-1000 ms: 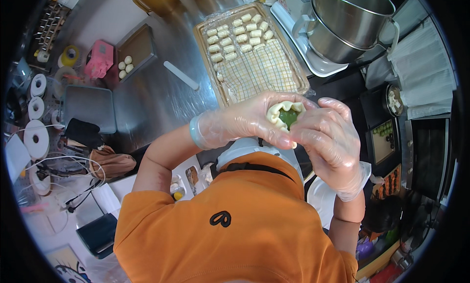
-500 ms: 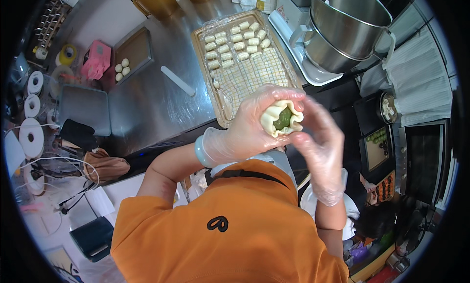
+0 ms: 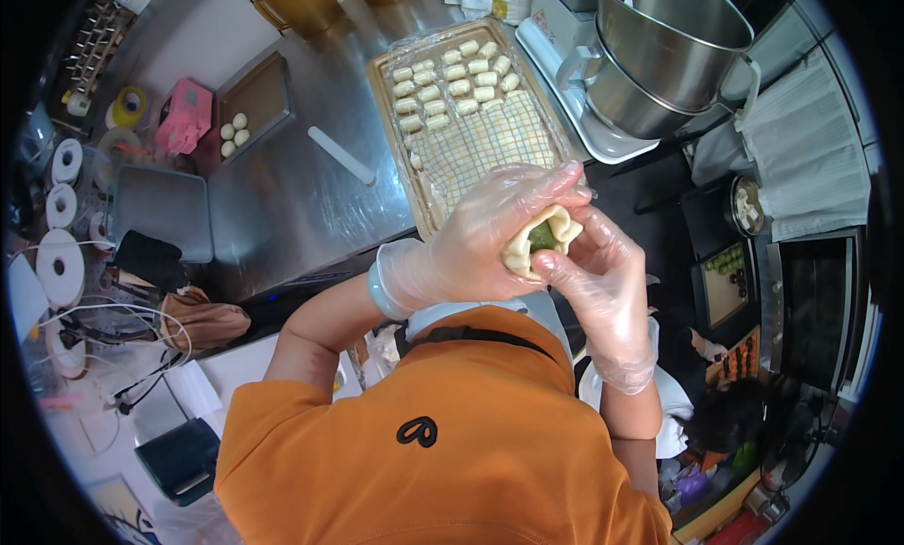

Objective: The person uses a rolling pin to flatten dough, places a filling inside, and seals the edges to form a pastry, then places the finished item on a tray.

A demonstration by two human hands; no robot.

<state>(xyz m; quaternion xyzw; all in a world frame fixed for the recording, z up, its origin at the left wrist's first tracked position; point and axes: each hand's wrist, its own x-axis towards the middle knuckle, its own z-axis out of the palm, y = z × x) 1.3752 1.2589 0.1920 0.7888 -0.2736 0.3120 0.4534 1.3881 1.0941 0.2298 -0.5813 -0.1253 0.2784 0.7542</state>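
A cup of pale dough (image 3: 518, 253) wraps round a ball of green filling (image 3: 541, 238), which shows through the opening at its top. My left hand (image 3: 471, 232), in a clear plastic glove, is curled round the dough from the left. From the right, my gloved right hand (image 3: 607, 276) presses thumb and fingers against the dough's rim. Just beyond the hands lies a tan tray (image 3: 384, 93) under plastic wrap, holding several short rolls of dough (image 3: 458, 72) and a checked cloth (image 3: 485, 140). My fingers partly hide the dough's far side.
A white rolling stick (image 3: 341, 156) lies on the steel table (image 3: 311, 206). Several dough balls (image 3: 235, 130) sit in a baking pan (image 3: 264, 97) at left. Steel mixing bowls (image 3: 650, 74) stand on a white scale (image 3: 612, 151) at far right. Another person's hand (image 3: 711, 349) is near an orange-filled tray (image 3: 744, 357).
My right hand has closed in on the dough, its thumb now over the rim. The opening has narrowed, so less green filling shows.
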